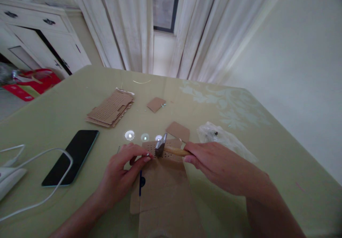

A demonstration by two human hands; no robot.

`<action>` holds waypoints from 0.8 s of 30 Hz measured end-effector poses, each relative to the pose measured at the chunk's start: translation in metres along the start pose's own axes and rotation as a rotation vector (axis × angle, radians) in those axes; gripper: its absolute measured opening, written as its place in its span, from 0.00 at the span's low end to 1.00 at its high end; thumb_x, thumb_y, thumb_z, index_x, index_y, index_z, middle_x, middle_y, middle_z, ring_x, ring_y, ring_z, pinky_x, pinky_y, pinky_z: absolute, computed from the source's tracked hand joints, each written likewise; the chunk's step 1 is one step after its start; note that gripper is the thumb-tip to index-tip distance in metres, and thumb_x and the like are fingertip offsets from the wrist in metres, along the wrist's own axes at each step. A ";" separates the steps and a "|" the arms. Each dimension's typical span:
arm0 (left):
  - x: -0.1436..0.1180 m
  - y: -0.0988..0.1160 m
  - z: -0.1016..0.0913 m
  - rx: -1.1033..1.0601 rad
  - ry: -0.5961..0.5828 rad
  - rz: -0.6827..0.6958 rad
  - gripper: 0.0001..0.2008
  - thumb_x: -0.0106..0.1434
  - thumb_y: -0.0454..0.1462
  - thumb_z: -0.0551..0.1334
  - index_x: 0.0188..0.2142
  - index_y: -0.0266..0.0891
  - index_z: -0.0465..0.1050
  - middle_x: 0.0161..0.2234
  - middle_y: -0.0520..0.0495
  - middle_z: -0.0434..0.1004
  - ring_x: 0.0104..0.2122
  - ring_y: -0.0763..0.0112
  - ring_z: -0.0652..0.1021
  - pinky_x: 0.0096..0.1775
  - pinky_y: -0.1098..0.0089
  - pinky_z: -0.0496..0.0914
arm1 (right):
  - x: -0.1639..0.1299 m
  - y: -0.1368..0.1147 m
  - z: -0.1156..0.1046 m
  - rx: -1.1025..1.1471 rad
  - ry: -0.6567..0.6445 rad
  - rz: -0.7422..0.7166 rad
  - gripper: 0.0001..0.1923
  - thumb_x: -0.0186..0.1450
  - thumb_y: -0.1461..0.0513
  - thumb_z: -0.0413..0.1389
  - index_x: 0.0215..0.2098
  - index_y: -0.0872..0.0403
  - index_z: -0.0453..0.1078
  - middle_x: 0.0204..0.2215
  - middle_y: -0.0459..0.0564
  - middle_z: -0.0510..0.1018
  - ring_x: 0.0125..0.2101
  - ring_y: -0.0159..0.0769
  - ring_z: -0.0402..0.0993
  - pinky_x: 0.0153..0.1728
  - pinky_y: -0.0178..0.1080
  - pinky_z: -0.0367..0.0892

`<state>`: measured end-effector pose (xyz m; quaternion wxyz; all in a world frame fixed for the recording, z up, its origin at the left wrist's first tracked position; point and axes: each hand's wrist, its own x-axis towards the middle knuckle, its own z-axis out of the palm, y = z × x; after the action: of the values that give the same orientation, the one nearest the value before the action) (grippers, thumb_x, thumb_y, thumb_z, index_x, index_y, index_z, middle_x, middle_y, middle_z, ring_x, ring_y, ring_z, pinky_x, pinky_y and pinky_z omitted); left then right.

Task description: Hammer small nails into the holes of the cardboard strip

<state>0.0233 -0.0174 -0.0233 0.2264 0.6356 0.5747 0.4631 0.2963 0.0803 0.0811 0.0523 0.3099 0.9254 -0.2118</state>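
Here a green desk (240, 99) is seen filling most of the frame, with curtains (128, 24) hung behind it along the top and a white cabinet (40, 31) at the upper left. In the lower middle a long sheet of cardboard (165, 191) is laid flat, its far end dotted with small holes, so that it is backed by the hard surface beneath. The right hand (213, 163) is clenched round the wooden handle of a small hammer (165, 148), whose metal head is held just over the holed end, near the centre of the frame. The left hand (125, 170) is pressed on the sheet's left edge, and a thin tool, too small to make out, seems to be pinched upright in its fingertips beside the hammer head, presumably so it can be struck squarely.

A dark phone (72, 156) is lying at the left, with a white cable (40, 181) looped over its lower end. A stack of holed cardboard pieces (110, 108) is kept aside at the upper middle, and a crumpled plastic bag (221, 138) is lying at the right.
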 end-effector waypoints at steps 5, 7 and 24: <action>-0.002 -0.002 0.000 0.011 -0.005 0.004 0.08 0.73 0.40 0.65 0.39 0.45 0.84 0.34 0.50 0.85 0.30 0.67 0.76 0.37 0.66 0.69 | -0.002 -0.001 0.000 -0.012 0.028 0.001 0.14 0.84 0.57 0.48 0.45 0.53 0.73 0.38 0.52 0.84 0.38 0.44 0.81 0.38 0.43 0.62; -0.002 -0.002 0.000 0.026 -0.002 0.029 0.08 0.73 0.40 0.65 0.39 0.45 0.84 0.33 0.51 0.84 0.29 0.68 0.76 0.37 0.66 0.69 | -0.004 -0.002 -0.003 -0.032 0.050 0.012 0.14 0.83 0.57 0.49 0.45 0.53 0.73 0.37 0.52 0.84 0.37 0.44 0.80 0.37 0.43 0.62; 0.000 0.000 0.000 0.114 -0.023 0.145 0.05 0.73 0.37 0.67 0.40 0.47 0.82 0.34 0.54 0.85 0.30 0.68 0.76 0.41 0.66 0.68 | -0.016 -0.018 -0.010 0.074 0.278 0.002 0.17 0.84 0.52 0.46 0.48 0.50 0.74 0.36 0.49 0.83 0.33 0.41 0.79 0.35 0.41 0.62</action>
<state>0.0232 -0.0174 -0.0235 0.1620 0.6928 0.5500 0.4374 0.2991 0.0625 0.0999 -0.0875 0.3388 0.9150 -0.2007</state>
